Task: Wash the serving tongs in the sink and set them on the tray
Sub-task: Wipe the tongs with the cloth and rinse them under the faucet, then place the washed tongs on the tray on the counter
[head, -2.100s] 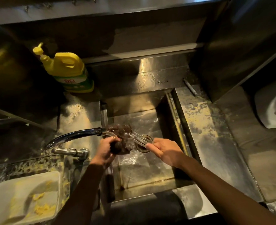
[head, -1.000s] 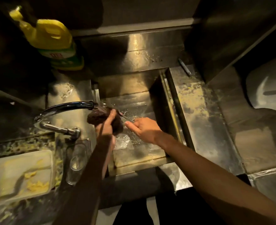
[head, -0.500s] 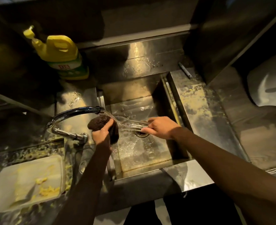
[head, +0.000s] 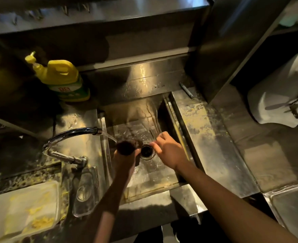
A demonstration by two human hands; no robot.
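Tongs (head: pixel 154 135) show only as a motion-blurred streak above the drain (head: pixel 146 151), running from the right hand (head: pixel 169 151) toward the sink's (head: pixel 162 179) back wall. The right hand is closed around their near end, just right of the drain, thumb pointing left. The left hand (head: pixel 125 159) sits just left of the drain, fingers curled tight around a dark sponge (head: pixel 127 146). Water arcs from the tap (head: pixel 71 135), left of the drain, onto the sponge. A yellow bottle (head: pixel 62 79) stands well behind and left of the drain. A white tray (head: pixel 274 106) with a utensil lies far right of it. A soiled white container (head: pixel 22 207) sits near-left of the drain.
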